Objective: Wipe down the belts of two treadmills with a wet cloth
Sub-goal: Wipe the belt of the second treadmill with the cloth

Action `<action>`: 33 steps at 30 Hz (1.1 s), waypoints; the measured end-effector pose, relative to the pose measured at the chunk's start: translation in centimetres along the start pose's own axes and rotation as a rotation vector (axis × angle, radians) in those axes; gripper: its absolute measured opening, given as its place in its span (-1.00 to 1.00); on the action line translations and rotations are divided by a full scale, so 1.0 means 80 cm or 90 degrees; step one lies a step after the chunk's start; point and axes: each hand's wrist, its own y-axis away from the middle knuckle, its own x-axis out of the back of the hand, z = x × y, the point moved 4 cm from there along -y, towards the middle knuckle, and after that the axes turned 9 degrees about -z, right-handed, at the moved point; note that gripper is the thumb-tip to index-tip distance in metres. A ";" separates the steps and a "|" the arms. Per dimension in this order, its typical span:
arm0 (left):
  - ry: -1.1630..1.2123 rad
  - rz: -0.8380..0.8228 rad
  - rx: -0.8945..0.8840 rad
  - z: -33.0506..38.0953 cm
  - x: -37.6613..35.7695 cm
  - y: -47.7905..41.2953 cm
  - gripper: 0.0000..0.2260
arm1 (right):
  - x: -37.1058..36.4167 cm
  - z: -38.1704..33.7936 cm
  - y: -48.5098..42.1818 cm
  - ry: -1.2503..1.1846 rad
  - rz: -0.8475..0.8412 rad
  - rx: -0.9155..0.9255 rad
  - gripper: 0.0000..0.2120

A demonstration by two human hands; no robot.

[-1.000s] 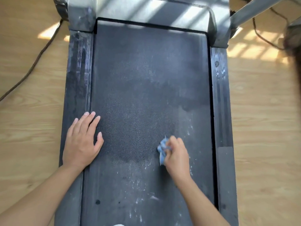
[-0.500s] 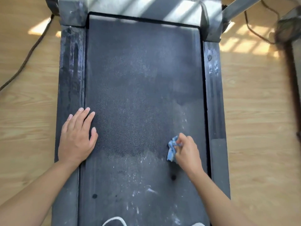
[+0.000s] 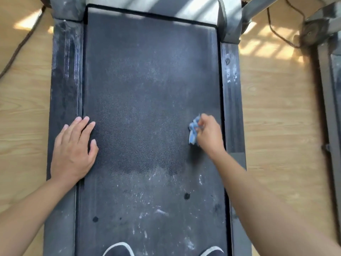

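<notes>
Resting flat, left hand (image 3: 72, 150) steadies; right hand (image 3: 209, 134) pinches cloth (image 3: 193, 131) on belt (image 3: 147, 93).

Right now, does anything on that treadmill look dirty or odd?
Yes. The belt carries whitish smears and dark spots at its near end, unlike its darker, cleaner middle. The right side rail has pale marks.

A black cable (image 3: 19, 47) trails over the sunlit wooden floor (image 3: 276, 126)
</notes>
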 end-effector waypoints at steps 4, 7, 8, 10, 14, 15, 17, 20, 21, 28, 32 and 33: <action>-0.005 -0.005 0.004 0.002 0.002 -0.001 -0.53 | -0.031 0.029 0.141 -0.010 -0.072 -0.054 -0.75; -0.007 -0.002 0.003 0.005 0.004 -0.004 -0.52 | -0.019 0.016 0.117 -0.004 -0.127 -0.032 -0.77; -0.007 0.000 0.003 0.005 0.004 -0.006 -0.53 | -0.011 0.006 0.089 -0.005 -0.114 0.000 -0.80; -0.005 0.003 0.003 0.002 0.002 -0.005 -0.54 | -0.001 -0.019 0.019 0.009 -0.048 0.052 -0.78; -0.004 0.005 -0.003 -0.003 -0.003 -0.003 -0.55 | 0.016 -0.105 -0.125 0.113 0.004 0.108 -0.89; -0.007 0.003 -0.002 -0.005 -0.004 -0.002 -0.55 | 0.014 -0.115 -0.136 0.153 -0.010 0.108 -0.89; -0.009 -0.003 0.001 -0.005 -0.004 0.002 -0.55 | 0.007 -0.107 -0.110 0.171 -0.034 0.124 -0.86; -0.006 -0.002 0.002 -0.003 -0.001 0.001 -0.55 | -0.025 -0.042 0.013 0.131 -0.095 0.117 -0.78; -0.002 -0.003 0.004 -0.002 -0.001 -0.001 -0.55 | -0.035 -0.017 0.054 0.125 -0.118 0.095 -0.77; 0.018 -0.001 0.004 0.000 0.004 -0.006 -0.55 | 0.020 0.002 0.021 -0.032 -0.007 -0.015 -0.85; 0.012 0.009 0.001 -0.001 0.002 -0.004 -0.57 | 0.089 -0.022 -0.121 0.032 0.090 -0.057 -0.94; 0.011 0.007 0.004 -0.002 0.001 -0.003 -0.57 | 0.092 -0.022 -0.138 0.069 0.072 -0.049 -0.91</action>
